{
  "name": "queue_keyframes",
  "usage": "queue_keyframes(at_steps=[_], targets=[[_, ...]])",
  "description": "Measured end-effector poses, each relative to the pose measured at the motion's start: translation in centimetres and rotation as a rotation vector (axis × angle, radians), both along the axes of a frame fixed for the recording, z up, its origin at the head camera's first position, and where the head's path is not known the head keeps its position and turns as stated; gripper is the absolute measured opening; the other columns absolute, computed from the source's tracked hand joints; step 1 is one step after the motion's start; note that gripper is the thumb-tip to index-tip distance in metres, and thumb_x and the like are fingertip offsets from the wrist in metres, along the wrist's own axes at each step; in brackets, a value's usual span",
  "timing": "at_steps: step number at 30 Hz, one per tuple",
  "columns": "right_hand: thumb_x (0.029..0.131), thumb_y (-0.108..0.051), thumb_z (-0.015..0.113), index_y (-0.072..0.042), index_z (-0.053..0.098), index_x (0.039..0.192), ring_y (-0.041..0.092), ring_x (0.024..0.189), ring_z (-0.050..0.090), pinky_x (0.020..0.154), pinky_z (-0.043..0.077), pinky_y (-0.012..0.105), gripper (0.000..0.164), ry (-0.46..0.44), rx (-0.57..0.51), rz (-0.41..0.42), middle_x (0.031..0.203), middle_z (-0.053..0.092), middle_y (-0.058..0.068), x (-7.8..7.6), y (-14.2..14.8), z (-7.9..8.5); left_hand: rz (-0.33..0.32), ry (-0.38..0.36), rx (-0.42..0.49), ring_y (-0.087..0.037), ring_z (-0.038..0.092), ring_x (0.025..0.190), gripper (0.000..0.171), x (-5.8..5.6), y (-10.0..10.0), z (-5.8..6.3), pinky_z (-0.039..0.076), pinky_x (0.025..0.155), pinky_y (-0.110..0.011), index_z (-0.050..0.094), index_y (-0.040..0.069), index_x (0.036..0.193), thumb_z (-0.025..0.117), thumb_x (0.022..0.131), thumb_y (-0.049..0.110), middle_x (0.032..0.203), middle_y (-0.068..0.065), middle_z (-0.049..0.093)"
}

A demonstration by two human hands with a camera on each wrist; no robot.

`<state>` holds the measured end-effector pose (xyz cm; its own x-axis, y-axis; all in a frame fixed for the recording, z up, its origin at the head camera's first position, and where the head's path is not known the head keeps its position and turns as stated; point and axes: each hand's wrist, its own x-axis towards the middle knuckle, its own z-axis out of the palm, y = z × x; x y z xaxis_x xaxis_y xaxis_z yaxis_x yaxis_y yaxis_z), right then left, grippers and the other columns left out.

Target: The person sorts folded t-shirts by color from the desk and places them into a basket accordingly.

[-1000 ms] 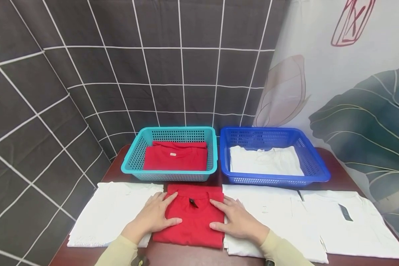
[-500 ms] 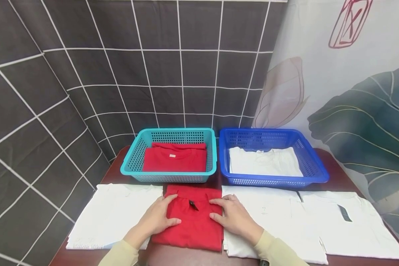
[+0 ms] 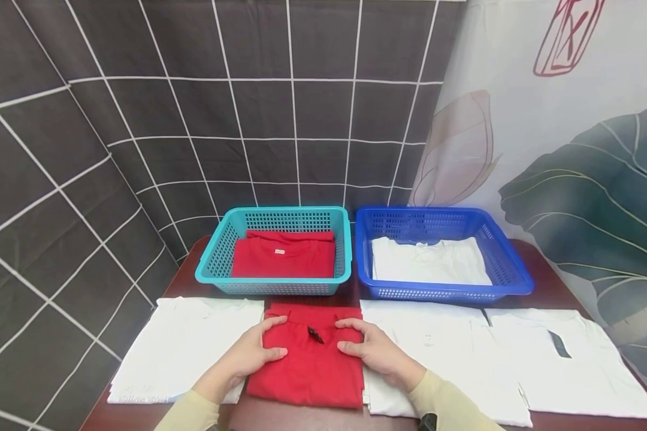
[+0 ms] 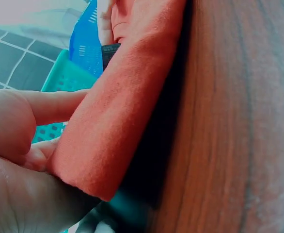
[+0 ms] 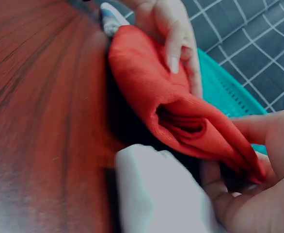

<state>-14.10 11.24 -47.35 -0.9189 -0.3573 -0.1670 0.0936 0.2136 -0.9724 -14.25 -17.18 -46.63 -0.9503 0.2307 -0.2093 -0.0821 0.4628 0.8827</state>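
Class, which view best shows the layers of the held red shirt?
The right wrist view, looking into the red shirt at its open end. The head view shows its top and black label; the left wrist view, mainly a smooth outer fold.

Red, white, teal, blue

The folded red cloth garment [image 3: 313, 371] has a black tag [image 3: 316, 335]; folded cloth shirts [image 3: 189, 341] are mostly white. One rectangular plastic basket [image 3: 275, 287] is teal, another basket [image 3: 437, 293] blue. White lines grid the charcoal cloth backdrop [image 3: 264, 108]; dark grain streaks the red-brown table [image 4: 229, 121].
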Motion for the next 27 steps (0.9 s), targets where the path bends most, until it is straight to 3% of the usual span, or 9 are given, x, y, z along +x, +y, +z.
queue_keyframes(at_steps=[6, 12, 18, 22, 27], targets=[[0.086, -0.006, 0.068, -0.004, 0.058, 0.127, 0.025, 0.107, 0.052, 0.087, 0.048, 0.032, 0.042, 0.029, -0.03, -0.046, 0.122, 0.056, 0.013, 0.3, -0.3, -0.2, -0.003, -0.002, 0.066, -0.031, 0.043, 0.124, 0.068, 0.0, -0.4, 0.0, 0.039, 0.099, -0.048, 0.051, 0.02, 0.139, 0.076, 0.078, 0.004, 0.138, -0.013, 0.046], [0.086, -0.005, 0.068, -0.007, 0.059, 0.126, 0.024, 0.106, 0.056, 0.083, 0.051, 0.029, 0.041, 0.053, -0.048, -0.08, 0.123, 0.056, 0.013, 0.8, -0.2, 0.6, 0.012, 0.001, 0.116, -0.03, 0.043, 0.124, 0.069, 0.5, -0.7, 0.8, 0.044, 0.096, -0.042, 0.051, 0.023, 0.139, 0.076, 0.078, 0.004, 0.139, -0.012, 0.045], [0.086, -0.006, 0.069, -0.008, 0.059, 0.126, 0.022, 0.1, 0.06, 0.08, 0.052, 0.026, 0.041, 0.108, -0.058, -0.104, 0.12, 0.058, 0.013, 1.7, 0.3, 2.3, 0.006, -0.007, 0.195, -0.028, 0.045, 0.124, 0.071, 1.4, -0.7, 2.9, 0.049, 0.091, -0.035, 0.048, 0.025, 0.141, 0.077, 0.079, 0.01, 0.139, -0.009, 0.045], [0.087, -0.005, 0.069, -0.006, 0.057, 0.127, 0.025, 0.1, 0.061, 0.08, 0.054, 0.028, 0.042, 0.088, -0.111, -0.1, 0.121, 0.057, 0.015, 2.1, 0.8, 3.5, -0.022, 0.006, 0.259, -0.029, 0.049, 0.12, 0.072, 2.2, -0.7, 4.5, 0.051, 0.087, -0.033, 0.045, 0.024, 0.143, 0.077, 0.08, 0.012, 0.137, -0.01, 0.047], [0.087, -0.006, 0.069, -0.008, 0.056, 0.128, 0.027, 0.1, 0.062, 0.08, 0.055, 0.034, 0.043, 0.102, -0.16, -0.089, 0.121, 0.056, 0.017, 2.3, 1.2, 5.6, -0.008, 0.031, 0.251, -0.027, 0.052, 0.117, 0.073, 2.5, -0.6, 6.5, 0.053, 0.084, -0.033, 0.045, 0.032, 0.141, 0.079, 0.079, 0.017, 0.135, -0.006, 0.048]])
